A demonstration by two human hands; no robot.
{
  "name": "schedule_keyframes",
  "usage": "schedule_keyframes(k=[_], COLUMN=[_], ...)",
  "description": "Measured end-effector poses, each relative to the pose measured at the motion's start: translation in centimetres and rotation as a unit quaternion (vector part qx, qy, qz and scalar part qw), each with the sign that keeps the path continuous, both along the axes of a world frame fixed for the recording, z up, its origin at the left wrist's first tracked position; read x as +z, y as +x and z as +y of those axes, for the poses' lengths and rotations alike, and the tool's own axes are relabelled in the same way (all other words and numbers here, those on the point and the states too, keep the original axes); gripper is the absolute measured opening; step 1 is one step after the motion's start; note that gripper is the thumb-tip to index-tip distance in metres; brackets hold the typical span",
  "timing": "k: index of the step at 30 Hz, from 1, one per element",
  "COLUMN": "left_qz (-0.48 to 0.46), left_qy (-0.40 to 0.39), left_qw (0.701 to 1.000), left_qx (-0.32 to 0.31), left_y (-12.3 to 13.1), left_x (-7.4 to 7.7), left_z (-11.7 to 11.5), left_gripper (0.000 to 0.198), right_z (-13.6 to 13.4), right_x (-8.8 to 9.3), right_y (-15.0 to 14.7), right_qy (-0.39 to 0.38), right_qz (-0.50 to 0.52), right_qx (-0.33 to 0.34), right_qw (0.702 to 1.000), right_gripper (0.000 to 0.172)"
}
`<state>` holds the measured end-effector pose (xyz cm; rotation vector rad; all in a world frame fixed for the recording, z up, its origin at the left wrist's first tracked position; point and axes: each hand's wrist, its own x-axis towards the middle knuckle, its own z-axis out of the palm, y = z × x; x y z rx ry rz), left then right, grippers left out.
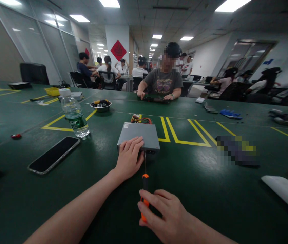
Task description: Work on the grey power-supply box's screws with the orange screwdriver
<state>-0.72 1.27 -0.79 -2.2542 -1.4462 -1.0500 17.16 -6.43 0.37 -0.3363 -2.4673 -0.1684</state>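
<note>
The left hand (130, 158) lay flat, steadying the grey box (148, 133) beneath; the right hand (168, 210) gripped the screwdriver (145, 183), best aimed straight.

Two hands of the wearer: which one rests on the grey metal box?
The left hand: it lies on the box, whereas the right hand grips the orange-and-black screwdriver.

Passage open: table (192, 173) right of box (147, 132), centre-right of frame. Obstructions: bottle (74, 115), phone (54, 155) at left; bowl (101, 109), upper left of centre; left hand (130, 157) on box, screwdriver (145, 179) before it, lower centre.
</note>
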Motion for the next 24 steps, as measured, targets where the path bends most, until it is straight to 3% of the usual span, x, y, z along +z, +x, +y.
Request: schedule_keyframes(k=[6,11,17,24], left_qz=[-0.002,0.001,-0.004,0.001], left_qy=[0.000,0.000,-0.002,-0.001], left_qw=[1.000,1.000,1.000,1.000], left_qx=[0.003,0.004,0.005,0.005], left_y=[0.02,0.01,0.00,0.03], left_x=[0.02,0.06,-0.05,0.05], left_z=[0.00,-0.03,-0.02,-0.11], left_gripper=[0.031,0.030,0.030,0.029], right_z=[0.20,0.08,0.17,0.13], right_x=[-0.25,0.29,-0.62,0.08], right_y=[0.50,0.25,0.17,0.31], right_qy=[-0.027,-0.030,0.004,-0.043], right_qz=[0.031,-0.023,0.030,-0.012], right_qx=[-0.002,-0.013,0.009,0.007], right_qw=[0.999,0.999,0.999,0.999], right_gripper=[0.019,0.024,0.009,0.024])
